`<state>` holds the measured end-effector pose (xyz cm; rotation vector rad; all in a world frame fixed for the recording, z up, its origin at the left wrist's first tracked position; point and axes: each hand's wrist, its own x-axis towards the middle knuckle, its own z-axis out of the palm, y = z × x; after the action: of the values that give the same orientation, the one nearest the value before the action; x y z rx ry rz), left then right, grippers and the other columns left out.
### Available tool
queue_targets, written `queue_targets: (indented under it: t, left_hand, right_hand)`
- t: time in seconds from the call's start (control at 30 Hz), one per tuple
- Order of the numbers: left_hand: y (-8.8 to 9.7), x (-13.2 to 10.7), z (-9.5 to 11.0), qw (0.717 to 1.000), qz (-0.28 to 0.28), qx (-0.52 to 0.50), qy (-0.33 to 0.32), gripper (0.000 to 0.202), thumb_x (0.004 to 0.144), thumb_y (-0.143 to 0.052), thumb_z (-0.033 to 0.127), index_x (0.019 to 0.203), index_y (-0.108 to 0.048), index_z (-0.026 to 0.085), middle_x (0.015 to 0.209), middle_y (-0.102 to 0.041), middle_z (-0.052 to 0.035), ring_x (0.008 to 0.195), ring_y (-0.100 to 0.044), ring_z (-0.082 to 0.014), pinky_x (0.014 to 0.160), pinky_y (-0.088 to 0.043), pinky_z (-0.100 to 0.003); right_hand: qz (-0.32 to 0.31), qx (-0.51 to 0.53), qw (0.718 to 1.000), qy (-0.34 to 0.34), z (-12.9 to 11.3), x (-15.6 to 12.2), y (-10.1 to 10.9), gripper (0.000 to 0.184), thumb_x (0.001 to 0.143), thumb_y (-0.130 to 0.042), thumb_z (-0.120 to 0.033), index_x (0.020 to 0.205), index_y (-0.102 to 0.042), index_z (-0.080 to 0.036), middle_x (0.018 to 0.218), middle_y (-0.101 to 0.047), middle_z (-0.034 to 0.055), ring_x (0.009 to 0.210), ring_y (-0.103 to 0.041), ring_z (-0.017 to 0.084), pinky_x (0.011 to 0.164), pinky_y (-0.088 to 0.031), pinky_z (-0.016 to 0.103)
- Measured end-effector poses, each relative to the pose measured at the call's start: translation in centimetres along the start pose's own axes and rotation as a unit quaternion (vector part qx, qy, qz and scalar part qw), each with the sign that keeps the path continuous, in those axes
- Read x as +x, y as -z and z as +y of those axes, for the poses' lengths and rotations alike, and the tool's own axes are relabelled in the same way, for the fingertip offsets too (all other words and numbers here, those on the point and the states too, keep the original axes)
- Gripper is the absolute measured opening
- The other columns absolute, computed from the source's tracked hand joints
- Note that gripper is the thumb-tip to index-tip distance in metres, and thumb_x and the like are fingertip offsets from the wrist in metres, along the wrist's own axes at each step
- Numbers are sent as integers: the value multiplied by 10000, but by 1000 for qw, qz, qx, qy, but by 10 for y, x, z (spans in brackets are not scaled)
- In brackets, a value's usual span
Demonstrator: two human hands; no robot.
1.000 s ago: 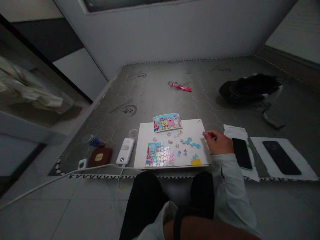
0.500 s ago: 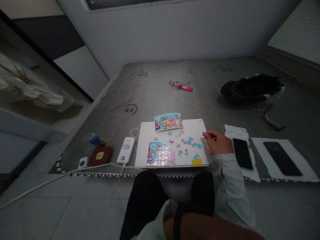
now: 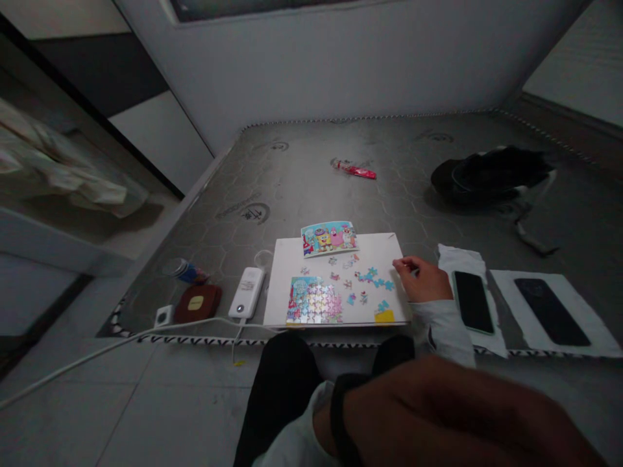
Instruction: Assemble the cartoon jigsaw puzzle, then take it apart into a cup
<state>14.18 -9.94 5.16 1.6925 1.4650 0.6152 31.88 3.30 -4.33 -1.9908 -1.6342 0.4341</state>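
Note:
My right hand rests at the right edge of a white board, thumb and finger pinched together; whatever is between them is too small to make out. My left hand, with a dark band at its wrist, reaches across low in front, large and blurred, its fingers unclear. On the board's near left lies a partly joined jigsaw puzzle. Loose puzzle pieces are scattered to its right, with a joined blue strip and a yellow piece. A cartoon picture card lies at the back edge.
Left of the board are a white power bank with a cable, a brown case, a can and a white plug. Two phones lie on white paper at right. Behind are a red packet and a black cap.
My left hand has come further into view at the lower right, blurred by motion. My right hand stays pinched by the board's edge; the puzzle looks the same.

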Motion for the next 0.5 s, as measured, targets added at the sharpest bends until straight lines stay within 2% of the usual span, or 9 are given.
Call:
queue_targets:
  t: [0.13, 0.27, 0.37, 0.5]
  left_hand:
    - [10, 47, -11, 998, 30, 52, 6, 336, 919, -545, 512, 1064, -750, 289, 851, -738, -39, 866, -662, -225, 753, -494, -321]
    - [35, 71, -33, 989, 87, 119, 14, 274, 952, -528, 437, 1058, -742, 304, 951, -753, -12, 864, -670, -208, 786, -472, -316]
    - [54, 81, -64, 953, 180, 210, 126, 225, 931, -559, 378, 1023, -740, 282, 1010, -752, -21, 913, -674, -249, 770, -465, -338]
    - [69, 91, -107, 924, 226, 254, 178, 260, 909, -592, 397, 1059, -737, 242, 1053, -749, -62, 963, -673, -268, 764, -476, -343]
  right_hand:
    - [-10, -2, 1000, -3, -3, -1, 2, 356, 827, -525, -492, 869, -737, -209, 746, -698, 54, 636, -579, 186, 639, -411, 308]
    - [3, 3, 999, 32, 1, 0, -4, 326, 825, -549, -483, 836, -730, -213, 729, -690, 46, 649, -588, 187, 630, -403, 302]
    - [-45, 1, 997, 70, -3, -1, -10, 263, 829, -597, -442, 863, -738, -224, 738, -684, 27, 673, -601, 179, 630, -391, 292]
    - [-120, 4, 985, 121, -24, -9, -21, 168, 818, -680, -394, 845, -729, -236, 734, -663, -6, 680, -585, 157, 636, -371, 282]
